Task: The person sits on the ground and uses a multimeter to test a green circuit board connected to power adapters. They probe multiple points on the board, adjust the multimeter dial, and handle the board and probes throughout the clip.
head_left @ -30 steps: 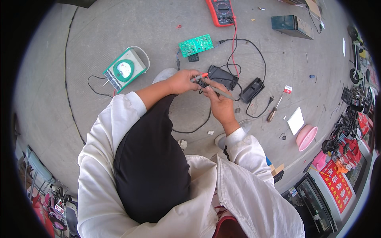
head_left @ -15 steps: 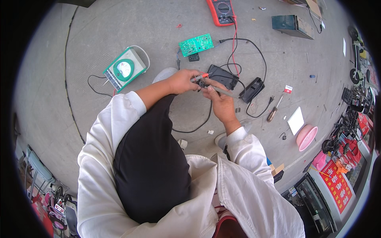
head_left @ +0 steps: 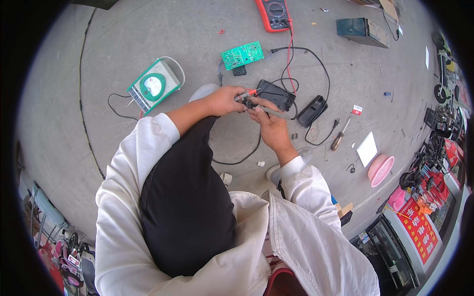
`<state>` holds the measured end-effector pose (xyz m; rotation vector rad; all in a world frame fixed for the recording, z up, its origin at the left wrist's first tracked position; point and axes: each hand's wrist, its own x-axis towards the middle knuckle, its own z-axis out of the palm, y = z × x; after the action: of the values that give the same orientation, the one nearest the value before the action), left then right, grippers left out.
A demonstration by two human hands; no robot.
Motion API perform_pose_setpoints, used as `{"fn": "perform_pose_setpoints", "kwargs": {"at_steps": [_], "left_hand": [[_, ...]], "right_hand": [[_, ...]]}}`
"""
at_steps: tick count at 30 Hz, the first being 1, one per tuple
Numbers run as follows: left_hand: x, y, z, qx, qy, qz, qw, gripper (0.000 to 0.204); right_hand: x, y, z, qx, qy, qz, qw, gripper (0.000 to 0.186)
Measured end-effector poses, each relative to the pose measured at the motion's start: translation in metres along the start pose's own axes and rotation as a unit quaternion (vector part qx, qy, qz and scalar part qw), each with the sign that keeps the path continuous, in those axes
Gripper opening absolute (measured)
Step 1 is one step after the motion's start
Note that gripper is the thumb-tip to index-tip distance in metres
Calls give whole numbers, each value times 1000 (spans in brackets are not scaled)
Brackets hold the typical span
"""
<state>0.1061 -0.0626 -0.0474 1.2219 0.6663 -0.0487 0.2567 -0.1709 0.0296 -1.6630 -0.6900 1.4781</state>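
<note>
My left hand (head_left: 229, 100) is closed on a grey test probe (head_left: 243, 95) with a red band, beside a small black connector (head_left: 248, 103). My right hand (head_left: 269, 126), also closed, grips a long grey rod-like piece (head_left: 279, 114), perhaps a second probe, against that connector. An open black casing (head_left: 281, 90) lies just beyond my fingers, with another black casing (head_left: 311, 112) to its right. A green circuit board (head_left: 243, 54) rests farther ahead, wired to cords. Red and black leads run from a red multimeter (head_left: 274, 14) toward my hands.
An analog meter (head_left: 153, 84) stands at left. A screwdriver (head_left: 340, 135), white panel (head_left: 366, 148), pink basin (head_left: 380, 170) and dark metal box (head_left: 362, 32) lie at right. Scooters (head_left: 441, 59), a red sign and clutter line the right edge; more clutter sits lower left.
Both hands stay together at the connector, with only slight shifts of my right fingers and the grey piece. The surrounding objects look the same, the view having moved very slightly.
</note>
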Motion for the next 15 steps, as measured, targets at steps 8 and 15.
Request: {"fn": "perform_pose_setpoints", "kwargs": {"at_steps": [8, 15], "left_hand": [[-2, 9, -8, 11, 20, -38, 999, 34], [10, -36, -21, 55, 322, -65, 943, 46]], "right_hand": [[0, 12, -1, -13, 21, -20, 999, 23], [0, 7, -2, -21, 17, -18, 999, 24]]}}
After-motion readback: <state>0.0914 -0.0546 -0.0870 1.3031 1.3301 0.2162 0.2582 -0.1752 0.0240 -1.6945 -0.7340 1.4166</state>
